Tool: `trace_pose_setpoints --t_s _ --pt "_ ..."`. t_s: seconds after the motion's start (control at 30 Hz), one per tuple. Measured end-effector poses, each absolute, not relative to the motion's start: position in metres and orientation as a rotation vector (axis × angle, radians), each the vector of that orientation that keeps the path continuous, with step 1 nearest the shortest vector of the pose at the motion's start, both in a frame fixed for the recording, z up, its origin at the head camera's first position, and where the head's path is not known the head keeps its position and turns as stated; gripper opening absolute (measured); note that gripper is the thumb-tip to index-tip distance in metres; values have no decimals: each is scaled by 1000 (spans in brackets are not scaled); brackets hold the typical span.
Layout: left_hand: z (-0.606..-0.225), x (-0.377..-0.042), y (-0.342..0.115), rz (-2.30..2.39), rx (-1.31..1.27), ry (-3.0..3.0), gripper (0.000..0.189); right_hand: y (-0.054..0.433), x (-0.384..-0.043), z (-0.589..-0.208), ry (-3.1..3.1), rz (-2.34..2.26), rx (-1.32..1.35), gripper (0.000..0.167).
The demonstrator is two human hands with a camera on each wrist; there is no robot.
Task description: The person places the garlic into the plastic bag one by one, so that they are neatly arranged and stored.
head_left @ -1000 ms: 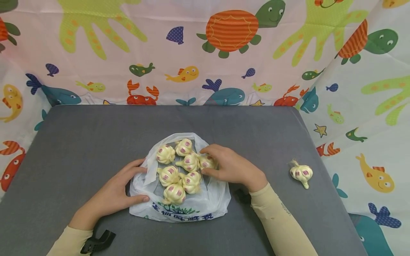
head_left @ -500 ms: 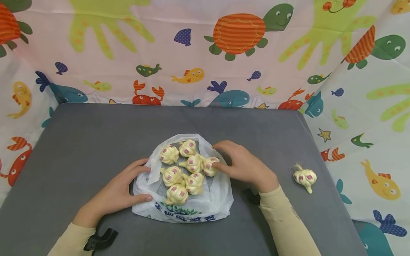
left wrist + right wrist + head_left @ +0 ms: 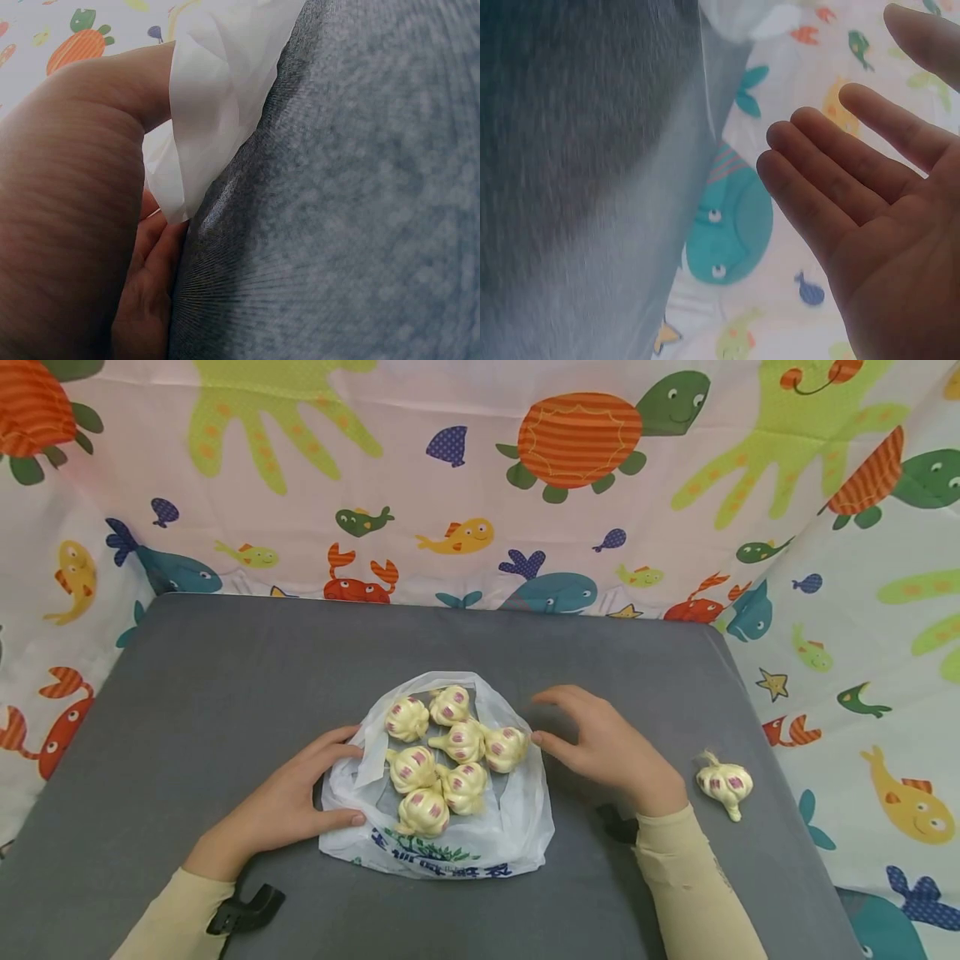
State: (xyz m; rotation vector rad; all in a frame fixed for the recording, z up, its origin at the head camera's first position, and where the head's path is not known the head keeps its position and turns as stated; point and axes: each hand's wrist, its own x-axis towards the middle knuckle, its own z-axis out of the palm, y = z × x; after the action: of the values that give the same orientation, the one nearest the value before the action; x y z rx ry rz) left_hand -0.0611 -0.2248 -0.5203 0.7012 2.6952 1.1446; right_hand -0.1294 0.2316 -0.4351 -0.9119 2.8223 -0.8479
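Observation:
A white plastic bag [image 3: 525, 827] with printed lettering lies with its mouth spread wide, several pale garlic bulbs [image 3: 412, 768] with purple patches inside. My left hand [image 3: 288, 806] holds the bag's left edge, thumb toward the front and fingers farther back. In the left wrist view, white plastic [image 3: 217, 97] hides part of that hand. My right hand [image 3: 611, 747] hovers just off the bag's right rim, holding nothing. Its fingers [image 3: 840, 180] are extended and apart from the thumb in the right wrist view. The nearest bulb to it is the rightmost one [image 3: 506, 749] in the bag.
One more garlic bulb [image 3: 724, 785] lies on the grey table [image 3: 337, 647] to the right of my right arm. A curtain [image 3: 285, 539] printed with sea animals hangs behind the table and along its sides. Black straps [image 3: 246, 910] sit at the wrists.
My right hand has let go of the rightmost garlic bulb and drawn back to the right, out of the bag. The left hand stays at the bag's edge. The head view has shifted slightly.

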Motion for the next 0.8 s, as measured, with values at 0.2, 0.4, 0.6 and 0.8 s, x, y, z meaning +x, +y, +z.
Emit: trace_pose_setpoints --t_s 0.2,0.4,0.6,0.8 --pt "-519 -62 -224 1150 686 2683 79 249 -128 -427 2885 -826 -792 51" --pt "-520 -62 -224 1150 692 2684 79 261 -124 -429 2896 -805 -741 52" --pt "-521 -62 -225 1156 701 2684 78 270 -122 -434 2924 -789 -733 53" --pt "-521 -62 -226 1158 701 2684 77 279 -120 -435 2957 -778 -728 51"
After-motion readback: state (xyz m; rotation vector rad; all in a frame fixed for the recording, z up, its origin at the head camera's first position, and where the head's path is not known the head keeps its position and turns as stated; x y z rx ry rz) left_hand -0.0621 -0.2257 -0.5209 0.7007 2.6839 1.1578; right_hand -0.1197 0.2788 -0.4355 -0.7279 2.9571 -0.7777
